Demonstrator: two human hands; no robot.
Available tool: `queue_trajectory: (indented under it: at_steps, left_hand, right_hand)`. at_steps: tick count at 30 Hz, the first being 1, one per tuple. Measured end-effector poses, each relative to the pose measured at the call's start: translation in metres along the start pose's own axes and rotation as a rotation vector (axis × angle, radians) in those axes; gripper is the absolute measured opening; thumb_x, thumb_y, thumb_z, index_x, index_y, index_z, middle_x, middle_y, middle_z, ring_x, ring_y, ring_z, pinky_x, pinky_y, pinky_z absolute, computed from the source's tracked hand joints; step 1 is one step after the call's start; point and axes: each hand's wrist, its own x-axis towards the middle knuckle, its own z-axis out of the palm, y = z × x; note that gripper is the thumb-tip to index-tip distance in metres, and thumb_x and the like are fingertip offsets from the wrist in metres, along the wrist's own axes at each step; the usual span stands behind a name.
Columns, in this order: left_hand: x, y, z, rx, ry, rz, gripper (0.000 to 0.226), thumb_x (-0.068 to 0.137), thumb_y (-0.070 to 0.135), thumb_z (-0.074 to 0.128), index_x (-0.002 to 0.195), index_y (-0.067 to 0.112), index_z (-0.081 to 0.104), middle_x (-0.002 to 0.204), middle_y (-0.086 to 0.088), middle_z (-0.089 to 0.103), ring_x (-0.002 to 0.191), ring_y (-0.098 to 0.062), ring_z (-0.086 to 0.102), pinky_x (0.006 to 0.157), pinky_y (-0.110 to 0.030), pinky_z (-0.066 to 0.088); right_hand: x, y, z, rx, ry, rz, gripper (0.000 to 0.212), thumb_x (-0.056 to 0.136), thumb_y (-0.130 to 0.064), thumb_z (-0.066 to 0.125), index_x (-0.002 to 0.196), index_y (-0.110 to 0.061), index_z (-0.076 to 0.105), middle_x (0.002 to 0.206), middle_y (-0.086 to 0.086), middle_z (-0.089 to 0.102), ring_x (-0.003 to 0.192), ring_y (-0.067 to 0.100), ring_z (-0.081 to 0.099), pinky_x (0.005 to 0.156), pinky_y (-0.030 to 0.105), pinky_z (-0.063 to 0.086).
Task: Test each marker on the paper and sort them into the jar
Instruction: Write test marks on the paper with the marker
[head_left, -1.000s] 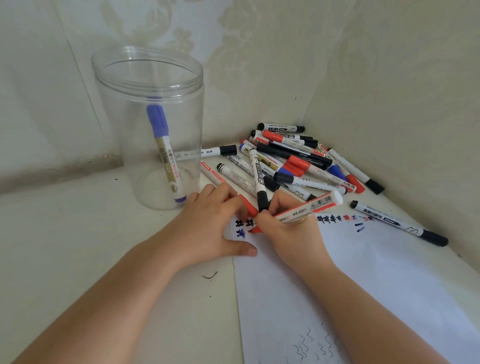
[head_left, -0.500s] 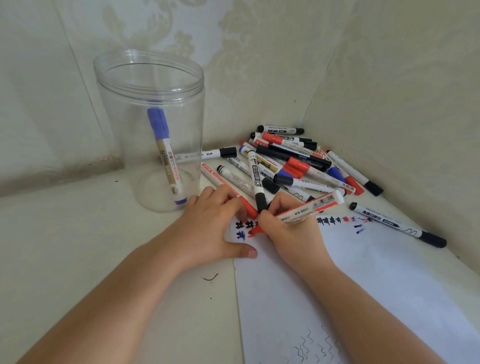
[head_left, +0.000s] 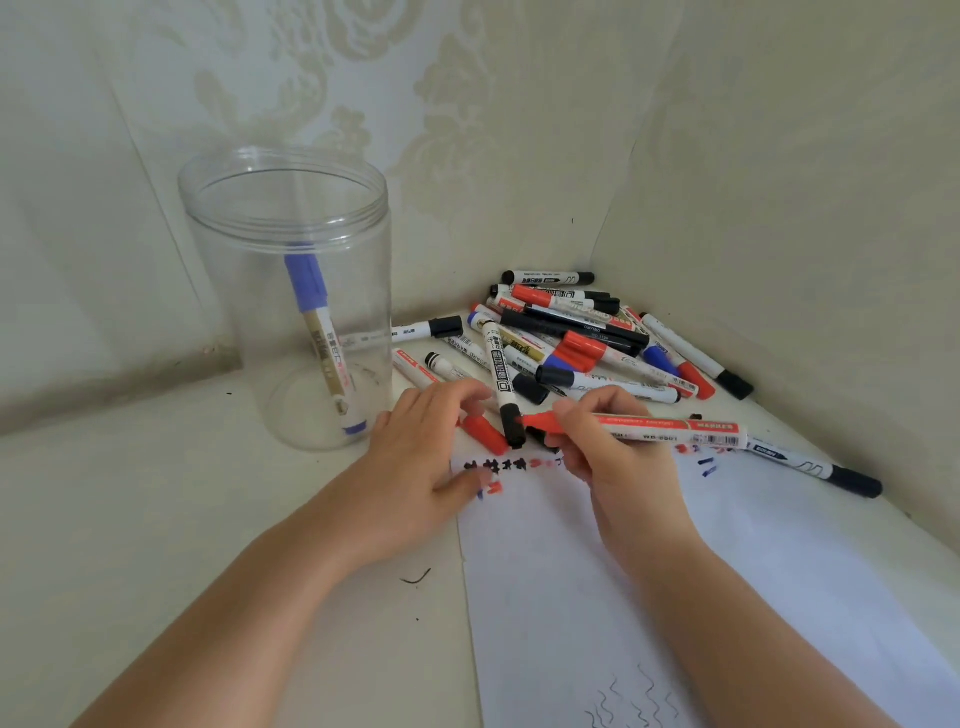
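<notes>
From the head camera, one clear plastic jar (head_left: 291, 291) stands upright on the pale table (head_left: 130, 519) at the left, with a single blue-capped marker (head_left: 321, 332) leaning inside it. One white sheet of paper (head_left: 727, 597) lies at the lower right, carrying black, red and blue test marks along its top edge and wavy lines near the bottom. A heap of loose markers (head_left: 582, 338) fills the corner behind the paper; they overlap too much to count exactly, but there are well over a dozen, capped in black, red and blue. One more black-capped marker (head_left: 810, 462) lies apart at the right.

The left hand (head_left: 421, 467) rests palm down on the paper's top left corner, fingers loosely curved and holding nothing. The right hand (head_left: 608, 452) pinches a red marker (head_left: 665, 428) between thumb and fingers, its barrel nearly level and its red end pointing left above the test marks. The barrel reads "MARKER"; other print is too small to read.
</notes>
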Motion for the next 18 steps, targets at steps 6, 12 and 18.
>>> queue_trajectory:
  at_steps: [6,12,18]
  left_hand:
    - [-0.0003,0.0016,-0.0012,-0.128,0.098,0.008,0.044,0.092,0.010,0.046,0.112,0.047,0.032,0.100,0.031,0.060,0.101,0.014,0.047,0.082,-0.002,0.032]
    - [-0.0016,0.0013,-0.0038,-0.110,0.090,0.052,0.048,0.091,0.011,0.051,0.103,0.052,0.029,0.108,0.029,0.061,0.100,0.011,0.050,0.079,-0.003,0.034]
    - [-0.0034,0.0063,-0.0046,-0.071,0.013,0.122,0.056,0.091,0.013,0.051,0.102,0.060,0.023,0.116,0.036,0.052,0.105,0.006,0.050,0.082,-0.010,0.037]
  right_hand:
    - [-0.0036,-0.0059,-0.0032,0.099,-0.225,-0.022,0.012,0.070,-0.017,0.078,0.070,-0.019,0.065,0.054,-0.002,0.056,0.047,0.007,0.043,0.045,0.016,0.036]
    - [-0.0041,-0.0021,-0.0026,0.182,-0.219,-0.027,0.026,0.083,-0.022,0.050,0.066,-0.011,0.067,0.052,0.005,0.051,0.047,0.013,0.040,0.045,0.020,0.034]
    - [-0.0068,-0.0044,0.0012,0.067,-0.229,0.002,0.019,0.078,-0.020,0.053,0.061,-0.016,0.060,0.052,0.008,0.052,0.046,0.013,0.039,0.042,0.019,0.029]
